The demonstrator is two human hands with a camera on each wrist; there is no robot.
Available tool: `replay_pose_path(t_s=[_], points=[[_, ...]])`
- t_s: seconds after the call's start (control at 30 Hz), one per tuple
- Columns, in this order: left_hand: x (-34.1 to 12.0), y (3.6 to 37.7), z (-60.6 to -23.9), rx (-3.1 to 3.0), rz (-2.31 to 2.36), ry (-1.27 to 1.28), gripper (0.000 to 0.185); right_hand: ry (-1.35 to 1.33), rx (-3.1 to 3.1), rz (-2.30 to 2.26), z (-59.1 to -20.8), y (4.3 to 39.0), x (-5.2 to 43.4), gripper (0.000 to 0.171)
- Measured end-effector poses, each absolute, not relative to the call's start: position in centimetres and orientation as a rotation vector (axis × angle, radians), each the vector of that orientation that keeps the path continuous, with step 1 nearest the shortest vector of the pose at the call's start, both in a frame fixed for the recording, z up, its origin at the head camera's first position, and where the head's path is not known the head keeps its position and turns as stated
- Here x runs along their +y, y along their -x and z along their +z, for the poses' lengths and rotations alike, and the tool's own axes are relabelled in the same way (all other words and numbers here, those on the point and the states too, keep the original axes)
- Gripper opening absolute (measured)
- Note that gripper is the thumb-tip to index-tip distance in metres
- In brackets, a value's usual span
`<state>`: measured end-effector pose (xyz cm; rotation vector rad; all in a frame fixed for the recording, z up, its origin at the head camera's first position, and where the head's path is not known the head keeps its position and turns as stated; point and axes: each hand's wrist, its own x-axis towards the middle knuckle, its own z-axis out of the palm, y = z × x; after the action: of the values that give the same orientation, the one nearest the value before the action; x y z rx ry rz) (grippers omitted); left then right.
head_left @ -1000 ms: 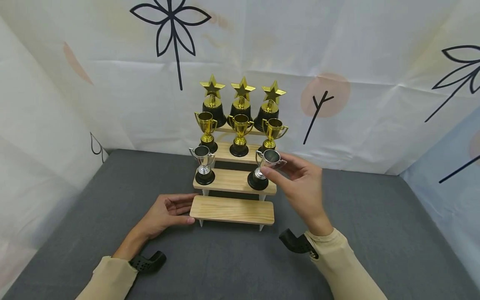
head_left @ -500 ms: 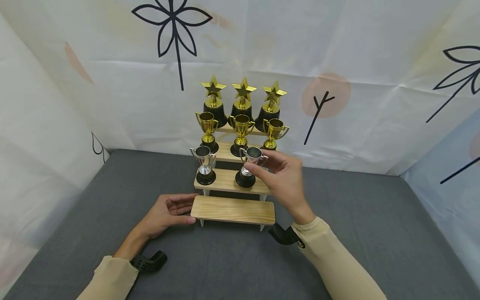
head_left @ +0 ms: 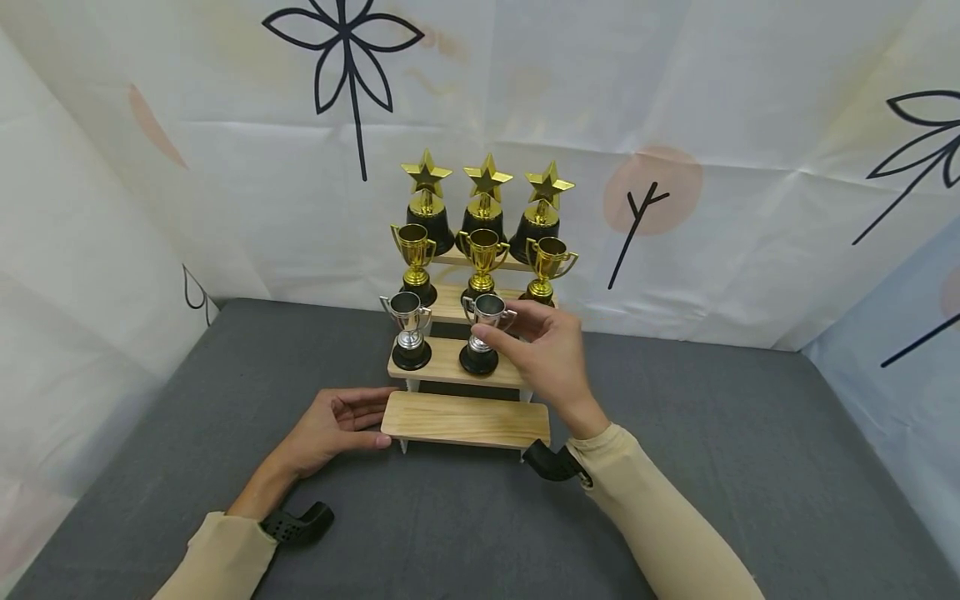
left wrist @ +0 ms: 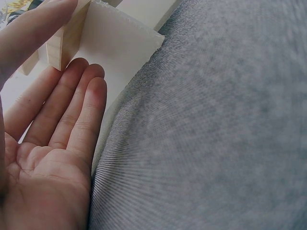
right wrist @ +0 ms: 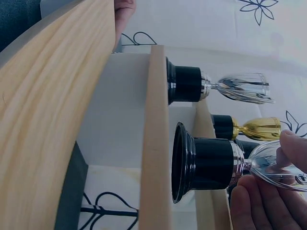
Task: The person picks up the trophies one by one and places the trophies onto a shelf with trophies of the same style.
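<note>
My right hand (head_left: 551, 354) pinches a silver trophy cup (head_left: 480, 337) by its bowl, thumb in front and fingers behind. The cup's black base (right wrist: 206, 163) is at the third shelf (right wrist: 156, 143), near its middle; whether it touches the wood I cannot tell. Another silver trophy cup (head_left: 410, 329) stands at that shelf's left end. My left hand (head_left: 337, 425) lies at the left end of the lowest shelf (head_left: 465, 419). Its thumb touches the front corner, and in the left wrist view its straight fingers (left wrist: 91, 103) lie by the white side panel (left wrist: 120, 43).
Gold trophy cups (head_left: 482, 254) stand in a row on the shelf behind. On the top shelf are gold star trophies (head_left: 486, 179) with black bases. The stepped stand is on a grey table (head_left: 712, 467), and a white patterned cloth (head_left: 750, 250) hangs behind.
My right hand has carried the silver trophy cup leftward along the third shelf, from its right end to near its middle. The left hand has stayed where it was.
</note>
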<state>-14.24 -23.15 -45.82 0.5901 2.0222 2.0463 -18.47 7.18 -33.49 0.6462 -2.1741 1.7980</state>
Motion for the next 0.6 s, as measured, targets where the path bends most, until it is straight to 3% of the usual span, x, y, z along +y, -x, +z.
replay_pose_path(t_s=[0.6], points=[[-23.13,14.21,-45.84,2.021,2.047,-0.576,0.068,-0.646,-2.195,1.783,-33.94,18.5,6.57,0.034]])
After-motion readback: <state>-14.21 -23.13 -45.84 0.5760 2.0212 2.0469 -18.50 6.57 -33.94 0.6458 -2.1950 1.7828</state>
